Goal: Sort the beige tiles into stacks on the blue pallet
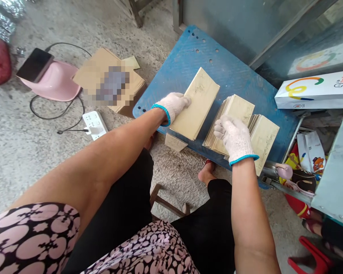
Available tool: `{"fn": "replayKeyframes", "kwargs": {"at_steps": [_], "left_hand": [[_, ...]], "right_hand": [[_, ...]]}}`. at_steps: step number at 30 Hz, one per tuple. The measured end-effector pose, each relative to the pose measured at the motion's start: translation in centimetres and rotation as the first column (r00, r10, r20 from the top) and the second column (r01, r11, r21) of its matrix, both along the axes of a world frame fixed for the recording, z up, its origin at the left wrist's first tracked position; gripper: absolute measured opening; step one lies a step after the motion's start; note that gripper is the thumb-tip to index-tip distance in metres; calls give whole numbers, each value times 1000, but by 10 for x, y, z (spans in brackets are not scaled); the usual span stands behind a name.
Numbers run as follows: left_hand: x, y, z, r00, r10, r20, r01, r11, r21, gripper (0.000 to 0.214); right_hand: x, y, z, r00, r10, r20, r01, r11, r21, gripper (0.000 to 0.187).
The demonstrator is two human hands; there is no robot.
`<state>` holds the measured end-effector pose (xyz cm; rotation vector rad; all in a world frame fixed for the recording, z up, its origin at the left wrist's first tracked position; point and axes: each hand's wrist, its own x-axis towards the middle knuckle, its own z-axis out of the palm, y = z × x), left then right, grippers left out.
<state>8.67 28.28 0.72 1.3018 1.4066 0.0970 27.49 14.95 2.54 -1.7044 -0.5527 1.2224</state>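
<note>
Both my hands wear white knitted gloves with blue cuffs. My left hand point(174, 105) is at the left edge of a flat cream-coloured panel point(198, 102), its fingers bent and pressed together against it. My right hand point(234, 137) is closed, fingers curled, over the near side of a middle stack of thin cream panels point(240, 108). Whether a panel is between those fingers is hidden. Beside it on the right stands another stack of similar panels point(265, 135), partly covered by my right hand. A small cream piece point(175, 142) juts out below the left panel, at the table's near edge.
The panels rest on a low blue table point(174, 68). On the floor at left are a cardboard box point(103, 64), a pink stool-like object point(53, 82) bearing a black device point(36, 64), and a power strip point(95, 125) with cables. A white printed box point(317, 89) is at right.
</note>
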Motion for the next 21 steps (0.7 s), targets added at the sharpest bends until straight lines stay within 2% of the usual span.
{"fn": "replayKeyframes", "kwargs": {"at_steps": [8,14,18,21], "left_hand": [[6,1,7,949,-122,-291,182,965,188,43],[5,4,4,899,-175,-401,291,923,251,43],[4,3,11,869,-194,-455,343,898,273,41],[3,3,18,880,-174,-441,347,870,349,44]], "right_hand": [[-8,1,1,1000,-15,-7,15,999,-31,31],[-11,1,-3,1000,18,-5,-18,999,-30,33],[-12,0,-5,1000,27,0,-27,999,-42,36],[-13,0,-9,998,50,33,-49,998,-42,38]]}}
